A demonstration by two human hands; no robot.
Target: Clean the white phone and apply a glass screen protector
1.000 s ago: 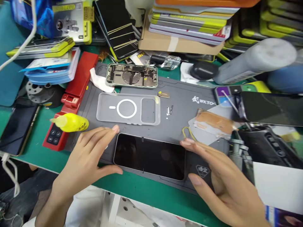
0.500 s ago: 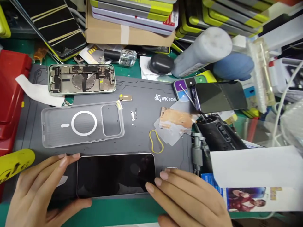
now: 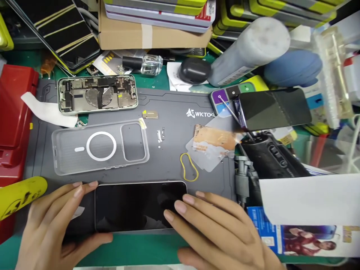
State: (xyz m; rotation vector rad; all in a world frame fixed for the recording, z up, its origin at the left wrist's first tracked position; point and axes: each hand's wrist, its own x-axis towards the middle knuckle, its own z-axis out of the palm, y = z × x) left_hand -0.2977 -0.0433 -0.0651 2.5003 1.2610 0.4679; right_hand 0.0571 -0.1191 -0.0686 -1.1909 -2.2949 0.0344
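A smartphone [image 3: 135, 204] lies face up, its dark screen towards me, at the mat's near edge. My left hand [image 3: 53, 221] holds its left end, fingertips at the far corner and thumb along the near edge. Over the right end stretches my right hand [image 3: 219, 228], open, its fingertips on the screen's lower right part. Beyond the phone is a clear frosted case [image 3: 67, 153] with a white ring. Further back sits an opened phone body [image 3: 123, 92] with its inner parts exposed. A small metal plate [image 3: 150, 114] and tiny parts [image 3: 159, 135] lie right of these.
A yellow rubber band [image 3: 189, 167] and translucent sheets [image 3: 209, 161] lie on the grey mat [image 3: 165, 172]. To the right are a dark screen panel [image 3: 275, 108], a black device [image 3: 270, 157] and a white paper [image 3: 309, 198]. A grey bottle [image 3: 250, 52] leans behind; a red case [image 3: 14, 120] stands left.
My right hand's fingers have slid left, further onto the phone's screen. The left hand keeps its place at the phone's left end. The view has shifted slightly.
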